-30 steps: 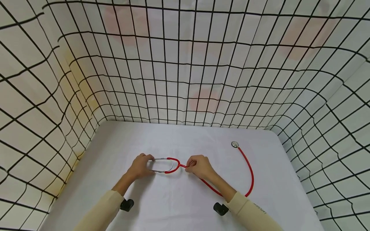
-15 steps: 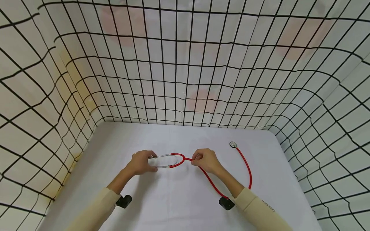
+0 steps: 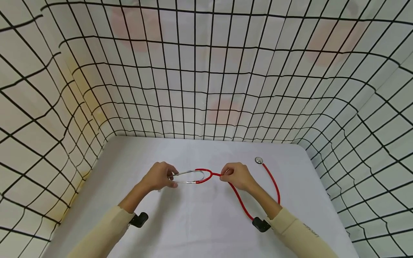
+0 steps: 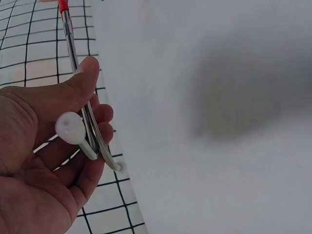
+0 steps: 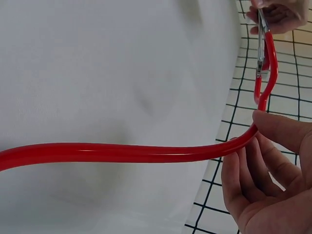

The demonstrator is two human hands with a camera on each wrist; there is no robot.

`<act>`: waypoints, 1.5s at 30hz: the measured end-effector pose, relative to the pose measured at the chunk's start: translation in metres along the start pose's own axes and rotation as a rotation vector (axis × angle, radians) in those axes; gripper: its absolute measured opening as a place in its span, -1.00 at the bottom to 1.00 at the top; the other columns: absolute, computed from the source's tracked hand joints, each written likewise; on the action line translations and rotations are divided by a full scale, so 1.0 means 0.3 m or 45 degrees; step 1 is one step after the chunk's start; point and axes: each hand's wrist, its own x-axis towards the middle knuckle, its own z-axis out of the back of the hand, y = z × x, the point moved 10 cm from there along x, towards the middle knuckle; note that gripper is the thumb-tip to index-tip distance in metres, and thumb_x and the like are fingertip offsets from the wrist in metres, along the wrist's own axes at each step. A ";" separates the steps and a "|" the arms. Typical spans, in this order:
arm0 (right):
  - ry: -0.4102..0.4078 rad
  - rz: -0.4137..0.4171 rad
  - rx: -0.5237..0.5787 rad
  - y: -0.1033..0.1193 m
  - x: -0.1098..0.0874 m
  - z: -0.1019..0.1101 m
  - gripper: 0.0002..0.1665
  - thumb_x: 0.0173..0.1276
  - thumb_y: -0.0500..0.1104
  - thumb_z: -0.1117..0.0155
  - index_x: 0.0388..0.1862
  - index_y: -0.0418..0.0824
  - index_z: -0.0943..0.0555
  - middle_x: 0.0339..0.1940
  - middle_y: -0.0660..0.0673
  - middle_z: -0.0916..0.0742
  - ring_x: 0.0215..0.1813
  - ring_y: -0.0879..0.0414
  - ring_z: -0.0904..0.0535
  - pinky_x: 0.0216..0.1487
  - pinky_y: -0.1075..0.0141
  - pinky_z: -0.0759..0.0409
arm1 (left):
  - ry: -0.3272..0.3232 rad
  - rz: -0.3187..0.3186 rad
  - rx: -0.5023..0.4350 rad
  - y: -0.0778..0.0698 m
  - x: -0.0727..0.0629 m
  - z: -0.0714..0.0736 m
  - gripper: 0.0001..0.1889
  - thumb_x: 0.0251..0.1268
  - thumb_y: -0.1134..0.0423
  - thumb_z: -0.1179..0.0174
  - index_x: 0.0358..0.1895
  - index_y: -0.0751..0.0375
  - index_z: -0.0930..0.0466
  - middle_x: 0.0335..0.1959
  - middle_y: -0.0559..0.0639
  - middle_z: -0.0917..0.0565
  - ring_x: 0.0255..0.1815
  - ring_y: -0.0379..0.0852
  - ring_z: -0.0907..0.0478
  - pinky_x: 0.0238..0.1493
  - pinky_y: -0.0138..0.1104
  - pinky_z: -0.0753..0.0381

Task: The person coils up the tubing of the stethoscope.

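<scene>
A stethoscope with red tubing (image 3: 239, 199) stretches between my two hands above the white table. My left hand (image 3: 160, 176) holds its metal ear tubes (image 4: 73, 46) between thumb and curled fingers, and a white eartip (image 4: 70, 127) shows at the palm. My right hand (image 3: 238, 176) pinches the red tube (image 5: 195, 153) just below the Y-shaped fork (image 3: 209, 174). From there the tube droops towards me, passes behind the right forearm and comes back up to the round chest piece (image 3: 259, 160), at the right of the table.
White cloth covers the table (image 3: 193, 222). Walls with a black grid (image 3: 206, 82) rise at the back and both sides. A small black camera (image 3: 138, 220) sits at the left wrist and another camera (image 3: 260, 224) at the right wrist.
Both hands have risen off the cloth and shifted right and away from me, carrying the ear tubes and fork along. The chest piece has hardly moved.
</scene>
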 end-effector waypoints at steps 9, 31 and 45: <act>0.044 -0.051 0.063 -0.004 -0.018 0.014 -0.94 0.27 -0.15 -0.46 -0.30 -0.09 -0.74 -0.44 0.02 -0.75 -0.34 0.11 -0.64 -0.30 0.27 -0.54 | -0.091 -0.033 -0.035 -0.041 0.008 0.043 -0.69 -0.08 0.34 -0.61 -0.19 0.27 -0.81 -0.57 -0.14 -0.72 -0.49 -0.24 -0.58 -0.26 -0.28 -0.52; 0.361 -0.267 0.323 -0.058 -0.052 -0.073 -0.81 0.39 -0.17 -0.31 -0.12 -0.26 -0.59 -0.18 -0.22 -0.76 -0.19 -0.01 -0.71 0.02 0.10 -0.73 | -0.341 -0.093 -0.108 -0.086 0.014 0.119 -0.84 -0.09 0.38 -0.60 -0.40 0.26 -0.81 -0.55 -0.05 -0.77 -0.51 -0.24 -0.61 -0.36 -0.31 -0.54; 0.133 -0.172 0.089 -0.072 -0.044 0.091 -0.82 0.30 -0.21 -0.38 -0.12 -0.14 -0.72 -0.22 -0.09 -0.76 -0.14 0.02 -0.63 -0.17 0.21 -0.54 | -0.283 -0.026 0.026 -0.029 0.013 0.100 -0.84 -0.06 0.38 -0.58 -0.54 0.18 -0.73 -0.59 -0.09 -0.73 -0.50 -0.18 -0.55 -0.42 -0.31 -0.49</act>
